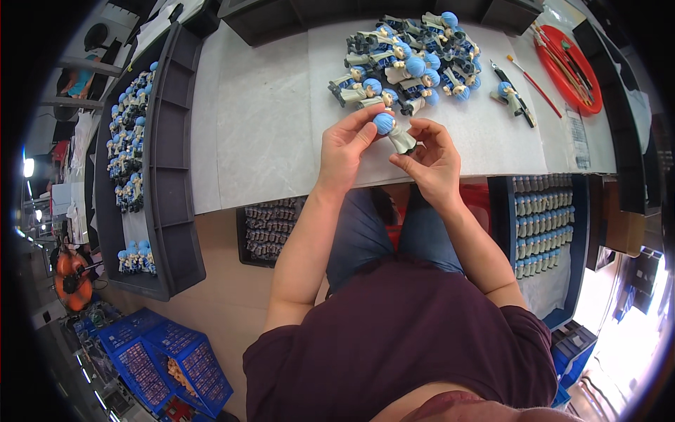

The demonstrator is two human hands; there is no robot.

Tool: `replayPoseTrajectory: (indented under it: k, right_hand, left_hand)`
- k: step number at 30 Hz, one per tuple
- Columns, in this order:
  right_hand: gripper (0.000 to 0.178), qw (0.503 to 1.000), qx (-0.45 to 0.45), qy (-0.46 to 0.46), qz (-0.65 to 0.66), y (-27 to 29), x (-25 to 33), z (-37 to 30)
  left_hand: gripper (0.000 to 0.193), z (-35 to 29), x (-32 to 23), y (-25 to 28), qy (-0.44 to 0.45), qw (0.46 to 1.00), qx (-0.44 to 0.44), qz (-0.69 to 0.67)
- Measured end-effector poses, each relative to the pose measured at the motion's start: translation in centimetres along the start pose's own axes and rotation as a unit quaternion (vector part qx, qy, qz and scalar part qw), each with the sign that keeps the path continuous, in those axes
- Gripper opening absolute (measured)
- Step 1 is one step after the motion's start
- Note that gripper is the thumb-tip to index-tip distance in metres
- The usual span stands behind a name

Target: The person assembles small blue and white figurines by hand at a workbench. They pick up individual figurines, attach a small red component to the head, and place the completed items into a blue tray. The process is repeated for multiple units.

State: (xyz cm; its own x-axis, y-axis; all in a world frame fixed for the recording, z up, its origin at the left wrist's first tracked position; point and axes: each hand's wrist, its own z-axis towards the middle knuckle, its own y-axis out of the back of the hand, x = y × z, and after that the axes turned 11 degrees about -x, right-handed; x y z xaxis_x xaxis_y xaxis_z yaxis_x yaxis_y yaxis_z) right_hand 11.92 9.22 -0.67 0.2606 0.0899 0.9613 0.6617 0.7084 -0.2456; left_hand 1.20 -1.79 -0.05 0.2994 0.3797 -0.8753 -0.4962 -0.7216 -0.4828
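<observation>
2-handedly holding a blue-haired, cream-coated, plastic-looking figurine [401, 139] above the flat light-grey table [264, 105], pinching its head in the left hand [342, 146] and feet in the right hand [437, 156], risking a drop through slackened grip.

Workshop: figurines [415, 67] heaped on worktable [260, 105], brushes [568, 67] in red dish [590, 108], figurine-filled black tray [169, 176], blue plastic crates [144, 366].
</observation>
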Motion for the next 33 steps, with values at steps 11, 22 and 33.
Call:
replayPoseTrajectory:
  k: [11, 22, 33]
  right_hand:
    - [0.057, 1.0, 0.001, 0.02, -0.024, -0.11, -0.01, 0.03]
    - [0.057, 0.999, 0.016, 0.027, -0.024, 0.11, 0.02, -0.1]
    - [0.055, 1.0, 0.017, 0.022, -0.006, 0.22, -0.2, -0.4]
  left_hand:
    - [0.028, 0.51, -0.62, -0.19, -0.001, 1.0, 0.021, 0.01]
    - [0.027, 0.2, 0.04, -0.11, -0.001, 1.0, 0.006, -0.01]
    - [0.036, -0.21, -0.05, -0.44, -0.026, 0.996, 0.029, 0.077]
